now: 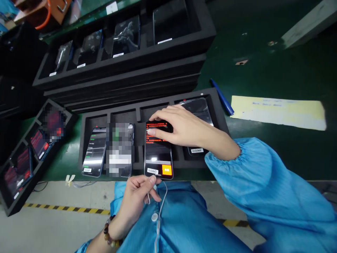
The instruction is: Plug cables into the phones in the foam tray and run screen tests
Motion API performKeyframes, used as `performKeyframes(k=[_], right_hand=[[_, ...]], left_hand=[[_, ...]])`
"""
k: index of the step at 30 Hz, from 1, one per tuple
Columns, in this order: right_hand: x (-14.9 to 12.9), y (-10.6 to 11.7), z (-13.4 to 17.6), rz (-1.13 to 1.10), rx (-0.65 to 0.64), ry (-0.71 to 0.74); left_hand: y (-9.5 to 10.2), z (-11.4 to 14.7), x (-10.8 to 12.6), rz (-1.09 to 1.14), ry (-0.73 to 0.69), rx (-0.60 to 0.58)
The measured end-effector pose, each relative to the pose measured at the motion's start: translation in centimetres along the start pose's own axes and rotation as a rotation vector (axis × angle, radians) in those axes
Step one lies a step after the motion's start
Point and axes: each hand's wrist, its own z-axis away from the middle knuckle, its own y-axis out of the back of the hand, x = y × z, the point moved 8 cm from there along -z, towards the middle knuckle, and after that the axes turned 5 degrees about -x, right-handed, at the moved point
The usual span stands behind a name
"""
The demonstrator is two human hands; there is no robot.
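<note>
A smartphone (158,154) with red text and an orange box on its dark screen lies partly over the front of a black foam tray (139,116). My right hand (181,126) reaches over its upper end, thumb across the screen and fingers curled at the top edge. At the phone's lower edge, my left hand (139,193) pinches a white cable (158,225); its plug end is hidden by the fingers. Left of it in the tray are a phone with a list on screen (94,151) and a partly blurred phone (129,137). Another phone (201,109) sits under my right forearm.
Behind stands a stack of black foam trays (123,75), the top one holding several phones. Another tray (50,151) with lit phones is tilted at the left. A blue pen (222,97) and a yellow paper strip (279,111) lie on the green table (268,154) at right.
</note>
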Motion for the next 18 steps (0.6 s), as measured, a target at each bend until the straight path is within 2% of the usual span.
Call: performKeyframes(k=[3,9,12,18], right_hand=[[0.3,-0.1,0.1,0.015,-0.009,0.002],[-0.1,-0.8,1.0,-0.001,-0.049,0.065],[-0.8,-1.7,1.8,0.051,-0.092,0.072],[-1.4,-2.4,2.6,0.094,-0.075,0.048]], left_hand=[[-0.1,0.0,0.3,-0.019,-0.006,-0.01],[-0.7,0.4,1.2,-0.023,-0.014,-0.213],[-0.5,0.5,1.1,0.002,0.008,-0.21],[-0.5,0.3,0.4,0.013,0.102,-0.202]])
